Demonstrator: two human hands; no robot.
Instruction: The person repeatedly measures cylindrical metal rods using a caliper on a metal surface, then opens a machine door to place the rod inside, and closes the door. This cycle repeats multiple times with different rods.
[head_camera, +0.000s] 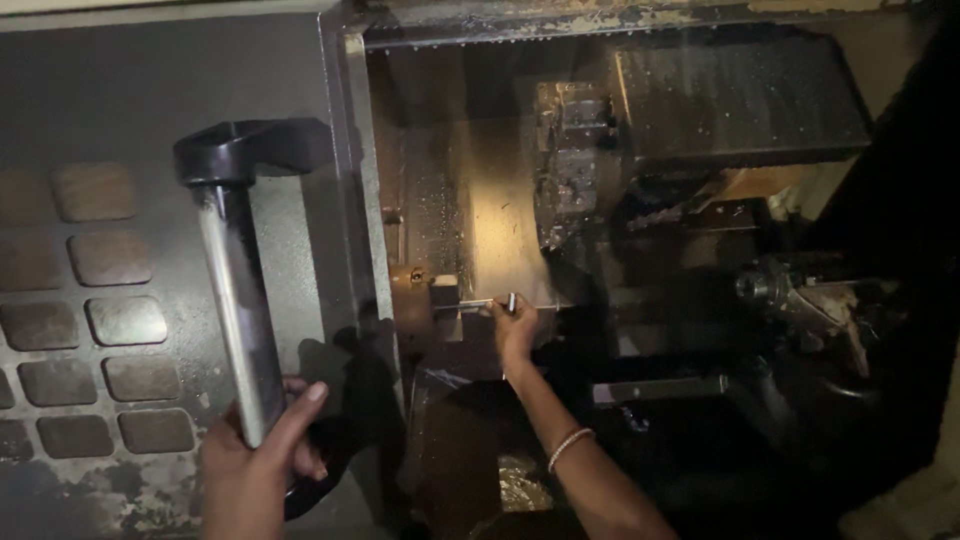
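Your left hand (250, 465) wraps the door handle (238, 310). Your right hand (515, 325) pinches a thin metal rod (478, 303) at the chuck (418, 300).

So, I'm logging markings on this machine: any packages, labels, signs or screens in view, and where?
None can be made out.
Sliding door: dark grey, left side, with rows of rounded square recesses, unmarked.
Door handle: upright metal bar, black top bracket, gripped by the left hand.
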